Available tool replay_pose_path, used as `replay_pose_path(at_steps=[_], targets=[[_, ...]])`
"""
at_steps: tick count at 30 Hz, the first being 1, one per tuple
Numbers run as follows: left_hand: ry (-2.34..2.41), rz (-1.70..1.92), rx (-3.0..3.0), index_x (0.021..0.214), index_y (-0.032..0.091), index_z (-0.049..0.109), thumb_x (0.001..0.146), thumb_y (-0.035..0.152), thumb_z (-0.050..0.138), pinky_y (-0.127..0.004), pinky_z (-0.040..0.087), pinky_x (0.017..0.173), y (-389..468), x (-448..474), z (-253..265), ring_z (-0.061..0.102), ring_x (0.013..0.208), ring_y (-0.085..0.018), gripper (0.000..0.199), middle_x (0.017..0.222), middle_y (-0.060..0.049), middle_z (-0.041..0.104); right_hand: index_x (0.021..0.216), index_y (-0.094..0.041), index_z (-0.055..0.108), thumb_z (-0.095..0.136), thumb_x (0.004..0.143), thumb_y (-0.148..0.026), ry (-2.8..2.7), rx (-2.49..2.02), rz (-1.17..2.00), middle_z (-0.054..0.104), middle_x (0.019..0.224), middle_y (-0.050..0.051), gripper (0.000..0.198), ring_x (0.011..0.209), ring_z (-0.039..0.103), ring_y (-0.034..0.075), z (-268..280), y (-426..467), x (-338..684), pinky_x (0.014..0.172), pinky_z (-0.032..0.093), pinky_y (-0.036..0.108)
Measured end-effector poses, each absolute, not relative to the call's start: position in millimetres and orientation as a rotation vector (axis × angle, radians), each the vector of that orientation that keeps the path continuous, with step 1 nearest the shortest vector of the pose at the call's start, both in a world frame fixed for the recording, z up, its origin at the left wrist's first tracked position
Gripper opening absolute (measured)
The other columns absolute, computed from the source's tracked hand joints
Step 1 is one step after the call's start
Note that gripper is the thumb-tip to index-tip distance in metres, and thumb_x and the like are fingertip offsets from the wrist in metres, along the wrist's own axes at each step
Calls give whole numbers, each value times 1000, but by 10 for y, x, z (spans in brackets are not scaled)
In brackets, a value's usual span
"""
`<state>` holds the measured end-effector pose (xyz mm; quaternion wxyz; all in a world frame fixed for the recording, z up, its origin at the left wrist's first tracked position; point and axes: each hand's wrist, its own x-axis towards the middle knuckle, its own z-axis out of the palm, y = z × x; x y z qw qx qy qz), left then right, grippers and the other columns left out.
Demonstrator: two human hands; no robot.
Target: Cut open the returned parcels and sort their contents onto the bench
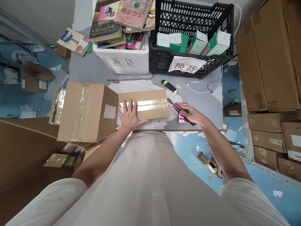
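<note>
A long, taped cardboard box (152,106) lies flat near the front edge of the worktable. Spread across its left part, my left hand (129,116) presses on the shiny tape with fingers apart. My right hand (191,113) grips a black and red utility knife (174,106), whose front end points up and left towards the box's right edge. Under that hand and knife lies a phone (182,119) with a pinkish screen, partly hidden. A second, yellow and black utility knife (169,86) rests on the table behind the box.
A larger carton (81,111) stands directly left of the box. At the back are a white bin (122,64) heaped with books and a black crate (162,62) holding green and white boxes. A white cable (198,91) lies at right. Stacked cartons (265,122) fill the right side.
</note>
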<state>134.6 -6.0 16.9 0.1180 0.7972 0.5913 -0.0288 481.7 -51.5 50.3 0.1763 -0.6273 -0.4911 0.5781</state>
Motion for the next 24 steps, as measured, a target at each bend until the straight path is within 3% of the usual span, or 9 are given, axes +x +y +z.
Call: replay_pose_path(at_steps=[5, 13, 16, 19, 21, 24], targets=[[1716, -61, 2293, 151, 16, 24, 64, 90, 42, -62, 19, 106, -45, 1362, 175, 5, 145, -46, 116, 158, -22, 21, 143, -32, 46, 62, 86, -28, -1239, -1743, 1864, 61, 67, -3, 59, 40, 50, 7, 422, -813, 4683, 35, 43, 19], [1743, -18, 2286, 151, 16, 25, 63, 89, 45, -62, 17, 108, -77, 1374, 180, 5, 146, -45, 116, 158, -20, 20, 145, -30, 42, 65, 82, -43, -957, -1775, 1628, 65, 78, -2, 68, 46, 55, 8, 451, -1295, 4836, 43, 49, 23], [1756, 42, 2244, 151, 16, 27, 63, 86, 48, -63, 14, 109, -83, 1351, 232, 8, 145, -45, 114, 158, -20, 21, 134, -25, 48, 69, 75, -54, -717, -1680, 1452, 67, 86, 0, 68, 53, 62, 11, 344, -1312, 4662, 46, 52, 25], [1831, 172, 2179, 149, 17, 31, 71, 79, 48, -64, 12, 111, 63, 1246, 284, 10, 146, -43, 101, 159, -18, 20, 110, -24, 52, 68, 71, -61, -531, -1590, 1337, 66, 105, 4, 56, 61, 65, 12, 129, -1239, 4186, 50, 55, 26], [1864, 309, 2120, 148, 18, 33, 81, 68, 45, -61, 16, 112, 273, 1135, 278, 12, 147, -39, 85, 159, -16, 19, 106, -26, 49, 65, 73, -62, -456, -1526, 1331, 59, 123, 5, 52, 72, 68, 13, 7, -1189, 3854, 53, 57, 27], [1778, 448, 1969, 143, 15, 41, 89, 46, 38, -50, 27, 114, 630, 953, 190, 29, 142, -31, 63, 152, -15, 36, 109, -29, 45, 61, 77, -60, -387, -1459, 1296, 50, 135, 4, 48, 91, 69, 17, -85, -1099, 3560, 60, 59, 29]])
